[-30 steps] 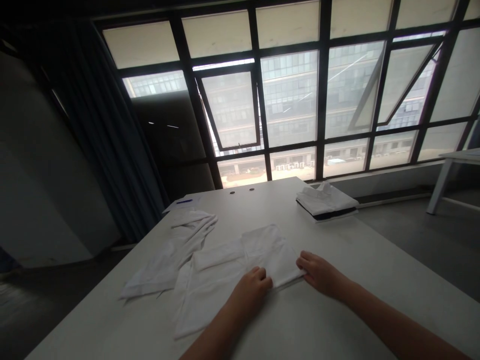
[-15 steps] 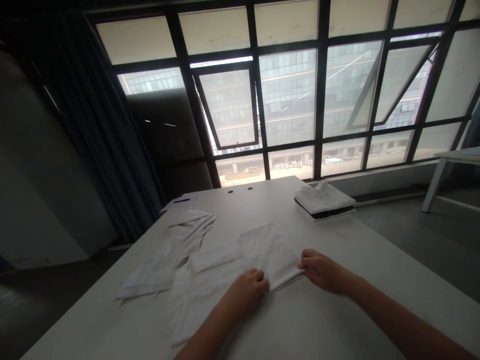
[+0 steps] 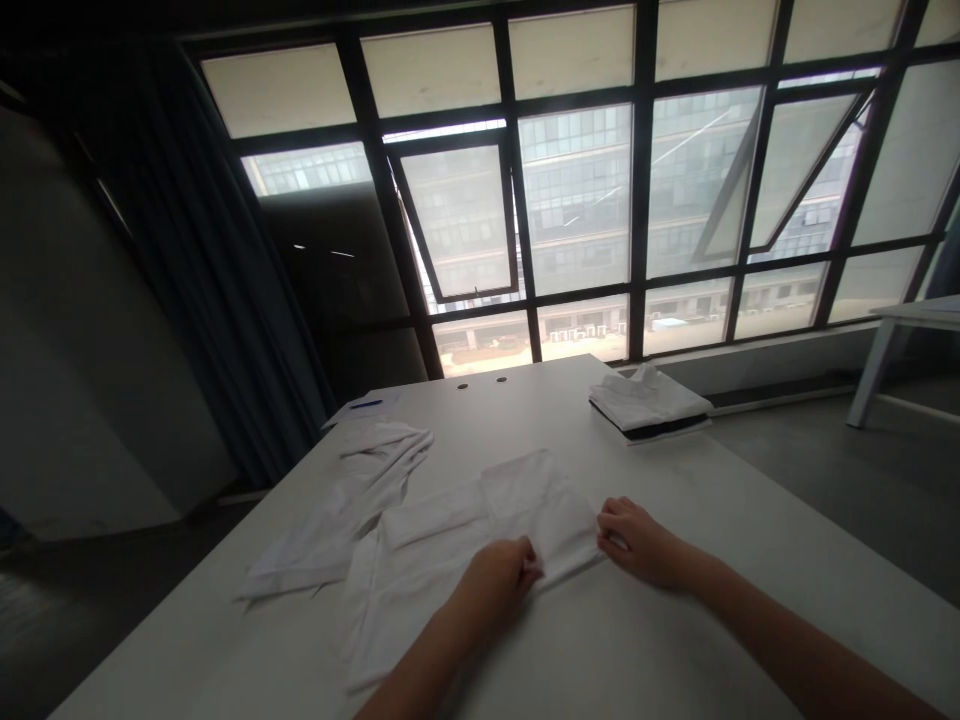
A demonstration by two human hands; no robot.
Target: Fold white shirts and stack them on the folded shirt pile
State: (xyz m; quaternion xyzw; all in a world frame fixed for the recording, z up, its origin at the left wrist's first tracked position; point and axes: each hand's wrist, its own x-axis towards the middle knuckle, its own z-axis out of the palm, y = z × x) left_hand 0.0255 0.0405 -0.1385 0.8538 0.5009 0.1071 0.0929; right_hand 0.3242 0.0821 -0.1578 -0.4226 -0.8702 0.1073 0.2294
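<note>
A white garment (image 3: 442, 545), partly folded, lies on the white table (image 3: 637, 640) in front of me. My left hand (image 3: 506, 575) is closed on the near edge of its folded part, pinching a bit of the cloth. At the right-hand corner of the same garment, my right hand (image 3: 626, 535) has its fingers curled together on the fabric. What exactly sits between the right fingertips is hard to see. The cloth's left part stretches under my left forearm, flat and slightly wrinkled.
Another white garment (image 3: 337, 530) lies loosely crumpled at the left. Folded clothes (image 3: 649, 400), white with a black layer, are stacked at the far right edge. A blue pen (image 3: 366, 404) rests on paper at the far left corner. Windows and a second table (image 3: 892, 340) stand beyond.
My left hand has shifted slightly right and turned, gathering a bit of cloth at the near edge. My right hand stays at the garment's corner, nearly unmoved.
</note>
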